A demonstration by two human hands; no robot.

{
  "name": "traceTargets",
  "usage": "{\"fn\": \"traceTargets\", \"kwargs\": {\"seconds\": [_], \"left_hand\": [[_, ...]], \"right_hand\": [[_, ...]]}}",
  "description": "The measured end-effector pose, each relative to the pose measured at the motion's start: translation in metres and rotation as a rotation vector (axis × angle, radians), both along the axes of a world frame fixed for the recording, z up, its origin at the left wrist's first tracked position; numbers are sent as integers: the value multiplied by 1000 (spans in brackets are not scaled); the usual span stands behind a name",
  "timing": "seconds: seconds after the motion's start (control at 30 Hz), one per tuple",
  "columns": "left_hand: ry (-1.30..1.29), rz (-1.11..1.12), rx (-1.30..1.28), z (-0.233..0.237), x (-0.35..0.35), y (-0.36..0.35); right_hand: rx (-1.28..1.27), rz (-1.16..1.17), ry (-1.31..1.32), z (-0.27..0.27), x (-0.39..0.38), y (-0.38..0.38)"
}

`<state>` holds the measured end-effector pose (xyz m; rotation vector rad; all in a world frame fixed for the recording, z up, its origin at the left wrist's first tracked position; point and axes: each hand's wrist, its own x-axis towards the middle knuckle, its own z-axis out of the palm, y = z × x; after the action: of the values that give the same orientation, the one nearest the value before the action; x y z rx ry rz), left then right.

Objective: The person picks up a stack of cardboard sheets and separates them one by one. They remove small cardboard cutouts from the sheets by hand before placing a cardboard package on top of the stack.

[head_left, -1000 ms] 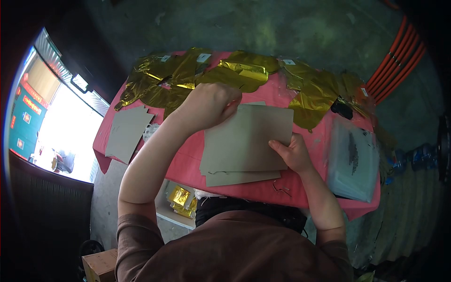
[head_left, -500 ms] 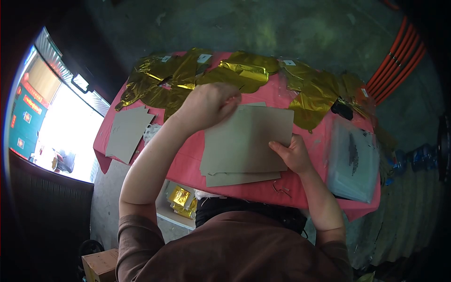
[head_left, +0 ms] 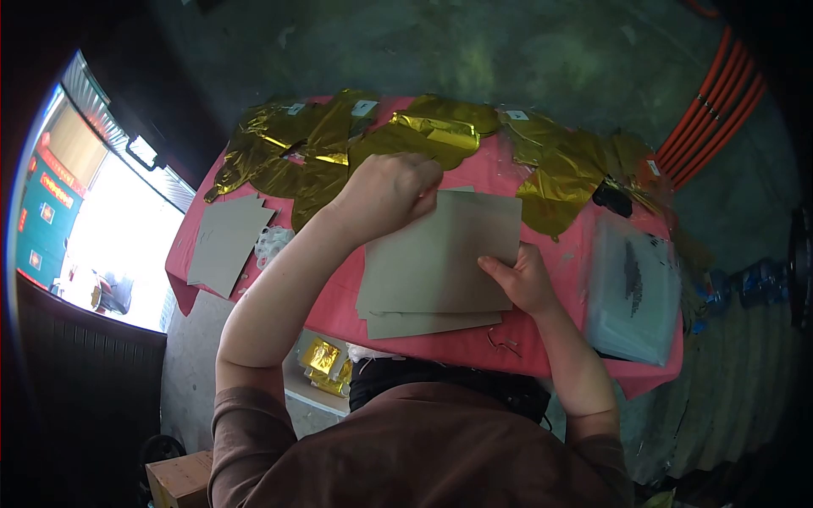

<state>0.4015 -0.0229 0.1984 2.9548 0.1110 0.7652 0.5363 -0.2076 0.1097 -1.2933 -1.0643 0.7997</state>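
Observation:
In the head view, my right hand (head_left: 527, 278) grips the right edge of a grey cardboard sheet (head_left: 440, 254), thumb on top and fingers beneath. The sheet lies over more grey cardboard (head_left: 423, 325), whose near edge sticks out below it. My left hand (head_left: 394, 188) is closed in a fist above the sheet's far left corner. Its fingertips are turned under, and I cannot tell what is in them. Beyond the fist lie flat gold foil balloons (head_left: 432, 131).
A pink cloth (head_left: 334, 292) covers the table. More grey cardboard (head_left: 227, 244) lies at the left, beside a crumpled white plastic piece (head_left: 273, 244). Clear plastic bags (head_left: 633, 292) are stacked at the right. A box with gold packets (head_left: 324, 360) stands below the front edge.
My left fist has shifted slightly right over the cardboard and is less blurred. My right hand keeps its hold on the sheet's edge.

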Motion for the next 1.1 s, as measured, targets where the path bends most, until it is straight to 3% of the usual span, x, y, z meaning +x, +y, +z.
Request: {"fn": "traceTargets", "kwargs": {"seconds": [0.17,0.27,0.33,0.87,1.03,1.1], "left_hand": [[-44,104,-285,2,4,3],[-47,-5,-422,6,11,-13],[-43,-107,-380,11,16,-22],[50,-152,-231,15,21,-22],[8,-145,40,12,23,-24],[-25,-131,12,7,23,-22]], "right_hand": [[7,28,-38,-4,2,0],[18,22,-51,-5,2,1],[5,29,-51,-6,3,1],[11,6,-49,-3,-4,2],[29,21,-54,-3,-4,2],[35,17,-48,-4,-5,3]]}}
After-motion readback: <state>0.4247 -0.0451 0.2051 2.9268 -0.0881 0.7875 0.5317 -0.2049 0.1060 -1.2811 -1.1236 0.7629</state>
